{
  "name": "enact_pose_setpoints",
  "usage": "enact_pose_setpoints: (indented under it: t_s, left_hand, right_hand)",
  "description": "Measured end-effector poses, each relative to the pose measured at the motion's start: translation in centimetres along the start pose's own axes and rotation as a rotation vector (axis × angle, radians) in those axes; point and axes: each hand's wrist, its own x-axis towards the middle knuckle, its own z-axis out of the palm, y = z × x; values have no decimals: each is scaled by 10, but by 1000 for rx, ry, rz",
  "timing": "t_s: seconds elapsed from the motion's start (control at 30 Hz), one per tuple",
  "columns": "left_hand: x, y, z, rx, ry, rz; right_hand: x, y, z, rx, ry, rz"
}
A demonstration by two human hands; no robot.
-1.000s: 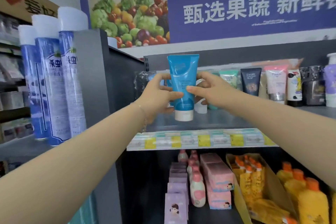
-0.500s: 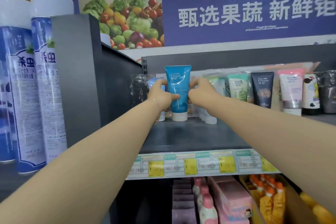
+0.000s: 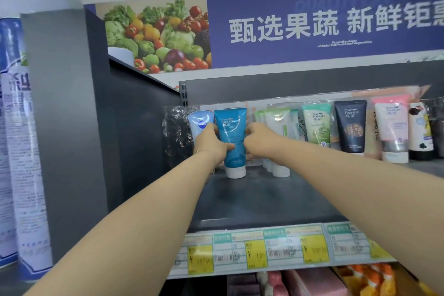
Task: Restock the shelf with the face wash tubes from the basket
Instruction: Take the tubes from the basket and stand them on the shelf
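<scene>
A blue face wash tube (image 3: 232, 137) stands cap-down at the back left of the dark grey shelf (image 3: 259, 202). My left hand (image 3: 211, 142) grips its left side, thumb across the front. My right hand (image 3: 258, 138) is at the tube's right edge with curled fingers; whether they hold the tube is hard to tell. A pale blue tube (image 3: 200, 122) stands behind my left hand. The basket is out of view.
White-green tubes (image 3: 278, 125), a green tube (image 3: 317, 125), a dark tube (image 3: 350, 126) and a pink tube (image 3: 392, 127) line the shelf's back to the right. Tall blue spray cans (image 3: 21, 142) stand at left beyond the grey side panel (image 3: 64, 127). Price labels (image 3: 264, 250) line the shelf's front edge.
Both hands carried the blue tube down and back onto the shelf, where it now stands on its cap. The camera has come closer to the shelf.
</scene>
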Motion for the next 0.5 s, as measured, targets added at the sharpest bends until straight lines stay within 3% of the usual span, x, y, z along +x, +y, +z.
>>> enact_pose_setpoints:
  t_s: [0.3,0.5]
  left_hand:
    - [4,-5,5,-31,-5,-8]
    - [-6,4,3,124,0,-94]
  right_hand:
    - [1,8,1,-6,-32,-12]
    - [-15,2,-4,-251,-85,-86]
